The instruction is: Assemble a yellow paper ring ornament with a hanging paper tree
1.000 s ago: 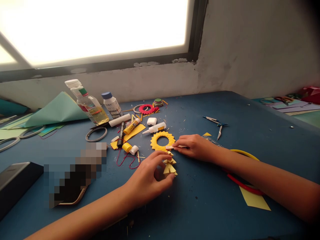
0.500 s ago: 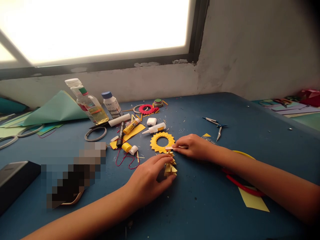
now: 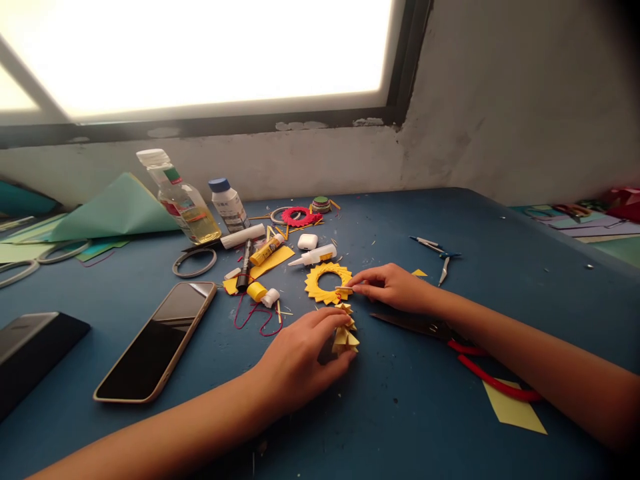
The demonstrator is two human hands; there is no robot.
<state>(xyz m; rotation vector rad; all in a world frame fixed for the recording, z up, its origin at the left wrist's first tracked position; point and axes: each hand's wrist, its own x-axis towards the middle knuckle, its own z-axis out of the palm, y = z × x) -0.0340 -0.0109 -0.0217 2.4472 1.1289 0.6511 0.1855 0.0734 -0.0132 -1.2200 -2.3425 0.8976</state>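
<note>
- On the blue tabletop (image 3: 425, 420), just ahead of the hands, the yellow paper ring (image 3: 315, 292) is lying flat, and I am watching its near edge most closely.
- Thumb and fingers of the right hand (image 3: 400, 288) are pinching a small pale stick (image 3: 344, 289), its tip lying over that edge; I am judging that a hard push could skew the ring, since I am seeing no finger plainly pinning it.
- The left hand (image 3: 303, 348) is curling its thumb and fingers about a pale folded paper piece (image 3: 346, 340), just nearer than the ring; how firmly, I cannot tell. A tight squeeze could be crushing its points.
- A small red strand (image 3: 339, 297) is showing by the stick's tip; a sideways drag could be snagging it.
- Scissors (image 3: 410, 323) are lying partly beneath the right forearm (image 3: 530, 347); a careless sweep could be knocking them into the paper.
- Beyond the ring, a squeeze bottle (image 3: 316, 256) is lying sideways; if uncapped, it could be leaking when nudged.
</note>
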